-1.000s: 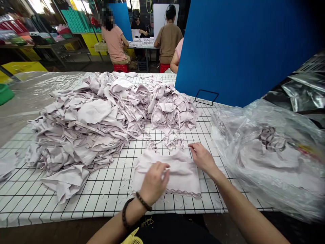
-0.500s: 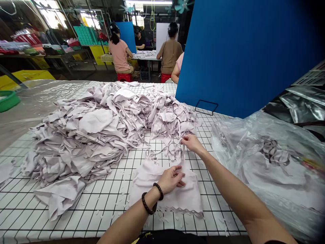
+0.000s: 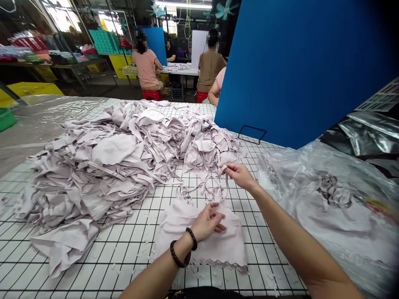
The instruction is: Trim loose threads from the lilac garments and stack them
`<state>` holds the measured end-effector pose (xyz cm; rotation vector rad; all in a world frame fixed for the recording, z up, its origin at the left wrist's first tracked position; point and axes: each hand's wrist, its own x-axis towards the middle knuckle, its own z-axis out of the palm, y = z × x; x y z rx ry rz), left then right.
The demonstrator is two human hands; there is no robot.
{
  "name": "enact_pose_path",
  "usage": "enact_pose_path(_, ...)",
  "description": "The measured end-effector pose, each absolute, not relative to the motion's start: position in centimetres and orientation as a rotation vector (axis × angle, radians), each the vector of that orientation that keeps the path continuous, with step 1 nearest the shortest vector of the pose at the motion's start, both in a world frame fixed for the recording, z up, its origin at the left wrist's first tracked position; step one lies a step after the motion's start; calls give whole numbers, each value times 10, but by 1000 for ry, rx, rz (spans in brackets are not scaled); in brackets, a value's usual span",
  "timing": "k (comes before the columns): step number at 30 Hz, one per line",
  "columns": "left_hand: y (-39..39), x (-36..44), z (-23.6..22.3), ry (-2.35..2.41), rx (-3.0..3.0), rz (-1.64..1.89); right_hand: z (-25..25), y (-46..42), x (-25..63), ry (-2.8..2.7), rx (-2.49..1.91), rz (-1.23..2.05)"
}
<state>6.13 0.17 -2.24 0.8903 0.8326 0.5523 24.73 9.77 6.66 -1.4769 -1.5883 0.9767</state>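
Note:
A pale lilac-grey strappy top (image 3: 224, 245) lies flat in front of me, its wavy hem towards me and its straps towards the far side. My left hand (image 3: 208, 222) rests over the middle of the top, fingers apart and loosely curved, gripping nothing. My right hand (image 3: 238, 174) is beyond the top's far right corner, thumb and fingers pinched on a thin fabric strap (image 3: 227, 181) that is lifted off the table. Several more straps (image 3: 205, 192) lie tangled between the top and the heap of garments behind.
A big heap of like-coloured garments (image 3: 118, 153) covers the table's left and middle. A blue board (image 3: 289, 74) stands behind on a black wire stand (image 3: 252, 134). On the right is a clear plastic bag (image 3: 336, 232) of garments. Small white scraps dot the checked tabletop (image 3: 124, 257). People sit at another table.
My right hand has shifted slightly right, and the pinched strap now hangs in a looser curve. My left hand stays over the top. The whole view has moved slightly.

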Motion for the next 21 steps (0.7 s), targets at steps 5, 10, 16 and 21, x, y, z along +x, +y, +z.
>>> enact_pose_path(5, 7, 56, 3, 846, 903, 845, 80, 58, 232, -2019, -1372, 903)
enact_pose_path(10, 12, 56, 8, 898, 922, 732, 64, 43, 234, -2188, -1455, 736)
enact_pose_path(16, 6, 54, 7, 885, 1036, 596, 70, 26, 240, -2198, -1399, 952)
enact_pose_path(21, -8, 48, 16, 972, 1366, 458, 76, 14, 238, -2241, -1321, 1574)
